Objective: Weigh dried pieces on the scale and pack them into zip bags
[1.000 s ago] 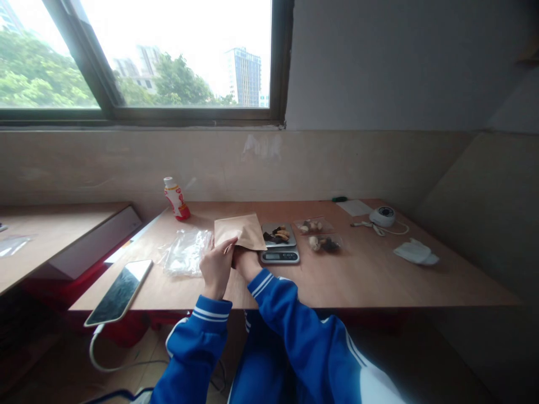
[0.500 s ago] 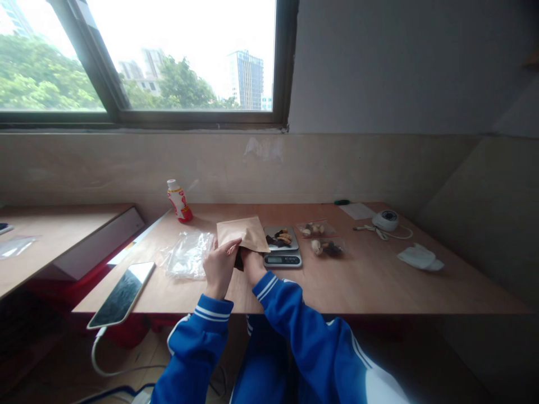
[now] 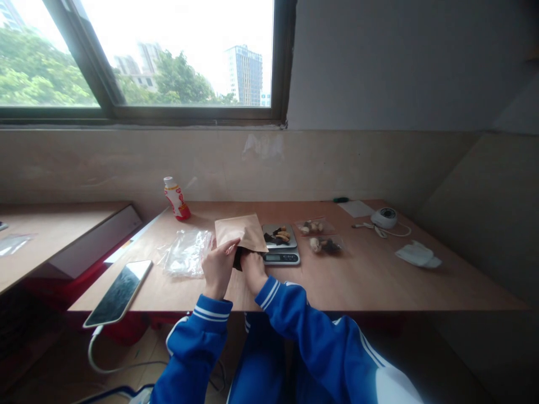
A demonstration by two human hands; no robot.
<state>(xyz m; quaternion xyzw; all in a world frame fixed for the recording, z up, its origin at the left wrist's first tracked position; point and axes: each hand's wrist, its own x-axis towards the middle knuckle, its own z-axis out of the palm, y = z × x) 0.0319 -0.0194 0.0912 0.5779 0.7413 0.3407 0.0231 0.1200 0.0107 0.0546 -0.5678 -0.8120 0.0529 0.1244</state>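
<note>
A flat brown paper pouch (image 3: 241,230) is held over the wooden table (image 3: 362,275). My left hand (image 3: 218,267) pinches its near left edge. My right hand (image 3: 254,269) sits at the pouch's near opening, fingers reaching into or under it; the fingertips are hidden. Just right of the pouch stands a small digital kitchen scale (image 3: 281,247) with mixed nuts and dried fruit on its pan.
Clear plastic bags (image 3: 186,252) lie left of my hands. A tablet (image 3: 118,292) with a cable overhangs the left front edge. A small red-and-white bottle (image 3: 176,198) stands at the back. Two clear bags of nuts (image 3: 320,235), a white round device (image 3: 383,216) and a white cloth (image 3: 416,253) are to the right.
My right hand has drawn back a little toward me from under the pouch, and a dark gap now shows at the pouch's mouth. The left hand keeps its pinch.
</note>
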